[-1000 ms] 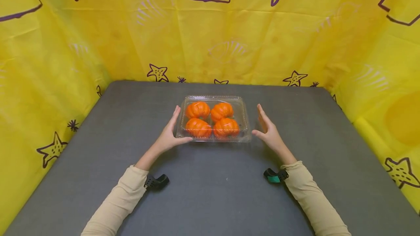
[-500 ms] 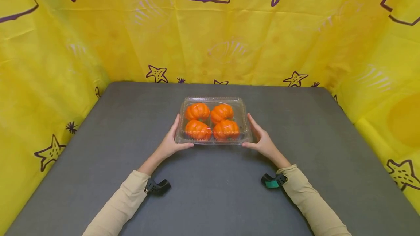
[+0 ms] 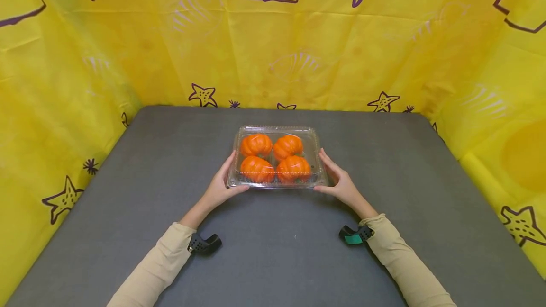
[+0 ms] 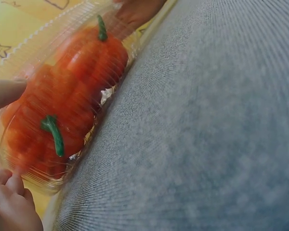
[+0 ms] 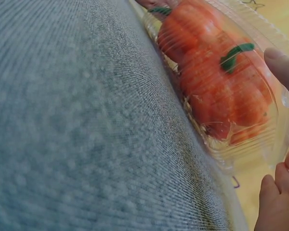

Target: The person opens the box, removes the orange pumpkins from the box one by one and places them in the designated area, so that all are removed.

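The left hand and right hand together hold a clear plastic clamshell container, which lies squarely between them. Each grip takes one of its near corners: the left thumb and right thumb rest along the near edge and point toward one another, while the fingers reach forward along the short sides. In the left wrist view, that thumb presses against the plastic and the lower fingers curl beside the container's corner; the right wrist view gives the same arrangement mirrored.

Inside the container, between the two grips, sit four small ribbed orange pumpkins in two rows. The near-left pumpkin is closest to the left thumb, and the near-right pumpkin closest to the right thumb. The far-left pumpkin and far-right pumpkin lie just beyond them, farther from the thumbs. A curved green stem shows through the ribbed side wall.

Behind the hands, on the person's side, come a left black wrist mount, a right black wrist mount with a green patch, and beige sleeves. A dark gray table spreads below the grip, and well beyond it hangs a yellow curtain printed with starfish.
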`<action>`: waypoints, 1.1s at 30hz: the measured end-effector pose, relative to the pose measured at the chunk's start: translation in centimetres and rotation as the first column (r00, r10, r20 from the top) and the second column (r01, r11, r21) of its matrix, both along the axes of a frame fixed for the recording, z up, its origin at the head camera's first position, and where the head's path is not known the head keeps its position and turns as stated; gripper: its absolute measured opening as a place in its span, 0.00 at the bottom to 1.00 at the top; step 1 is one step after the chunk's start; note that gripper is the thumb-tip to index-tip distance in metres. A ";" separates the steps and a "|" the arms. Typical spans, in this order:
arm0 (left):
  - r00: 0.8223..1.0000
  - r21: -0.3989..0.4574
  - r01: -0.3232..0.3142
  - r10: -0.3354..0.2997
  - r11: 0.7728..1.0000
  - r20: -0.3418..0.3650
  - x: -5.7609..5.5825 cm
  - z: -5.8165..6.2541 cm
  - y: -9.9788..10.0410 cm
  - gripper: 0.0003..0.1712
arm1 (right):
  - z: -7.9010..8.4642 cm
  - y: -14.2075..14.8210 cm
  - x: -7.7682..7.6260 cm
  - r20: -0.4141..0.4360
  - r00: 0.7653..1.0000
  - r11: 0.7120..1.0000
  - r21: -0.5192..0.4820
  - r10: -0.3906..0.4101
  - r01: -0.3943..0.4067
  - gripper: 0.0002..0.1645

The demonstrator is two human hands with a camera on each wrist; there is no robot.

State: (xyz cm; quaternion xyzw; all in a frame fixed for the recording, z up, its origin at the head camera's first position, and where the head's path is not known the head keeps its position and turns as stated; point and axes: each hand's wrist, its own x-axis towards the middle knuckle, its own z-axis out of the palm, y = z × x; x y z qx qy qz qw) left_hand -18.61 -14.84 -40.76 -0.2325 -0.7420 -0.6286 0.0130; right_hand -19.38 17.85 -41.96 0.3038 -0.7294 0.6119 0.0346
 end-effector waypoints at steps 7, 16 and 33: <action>0.996 -0.029 0.022 -0.025 0.999 -0.090 0.1 -0.2 -0.5 0.45 | -1.5 0.3 -0.9 0.057 0.998 0.998 -0.048 0.032 -0.029 0.47; 0.988 0.002 0.106 -0.106 0.994 -0.109 -1.3 -2.0 -0.8 0.42 | -2.0 1.1 -1.1 0.146 0.987 0.988 -0.147 0.072 -0.050 0.49; 0.976 -0.051 0.004 -0.015 0.999 -0.217 -1.3 -3.4 -1.3 0.24 | -1.7 1.4 -1.4 0.153 0.982 0.971 -0.226 0.114 -0.078 0.50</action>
